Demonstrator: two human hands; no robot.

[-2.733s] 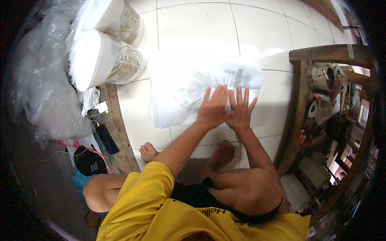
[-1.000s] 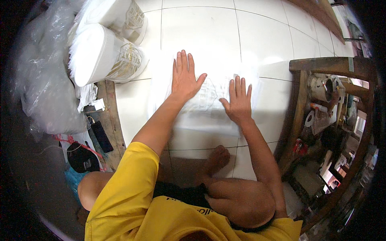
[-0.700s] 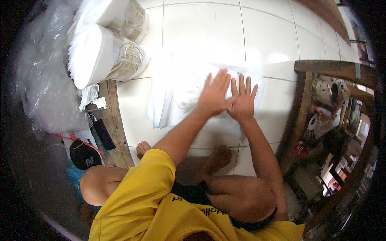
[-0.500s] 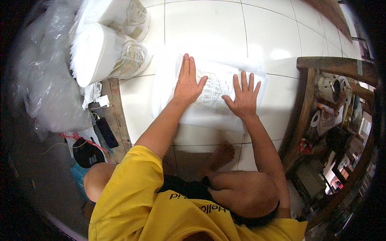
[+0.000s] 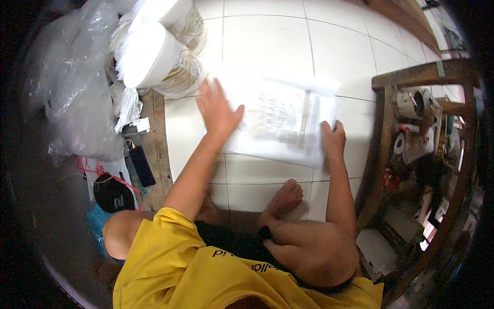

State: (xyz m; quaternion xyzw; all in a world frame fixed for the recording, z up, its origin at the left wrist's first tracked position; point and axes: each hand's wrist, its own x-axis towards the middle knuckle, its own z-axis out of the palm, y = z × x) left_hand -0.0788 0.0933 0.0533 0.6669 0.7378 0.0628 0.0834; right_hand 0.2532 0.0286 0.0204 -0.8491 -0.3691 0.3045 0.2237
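Note:
A flat stack of whitish, see-through plastic bags [image 5: 280, 116] with gold-brown print lies on the white tiles in front of me, smeared by motion. My right hand [image 5: 334, 138] is closed on its right edge, the fingers partly hidden by the plastic. My left hand [image 5: 220, 110] is open with fingers spread, at the left end of the stack. Whether its palm touches the plastic I cannot tell. Just beyond it stands a rolled bundle of similar printed bags [image 5: 180, 72], with a second bundle [image 5: 193, 28] behind.
Clear crumpled plastic [image 5: 77, 87] is heaped at the left. Beside it, a wooden board [image 5: 157, 134] borders the tiles, with a phone [image 5: 142, 166] and a black cap [image 5: 112, 193] nearby. At the right stands a wooden frame [image 5: 381, 144] with cluttered shelves. My bare foot [image 5: 285, 198] rests on the tiles.
Both hands lay flat on the stack before. My left hand has slid left toward the bundles. The right has moved to the right edge and closed on it.

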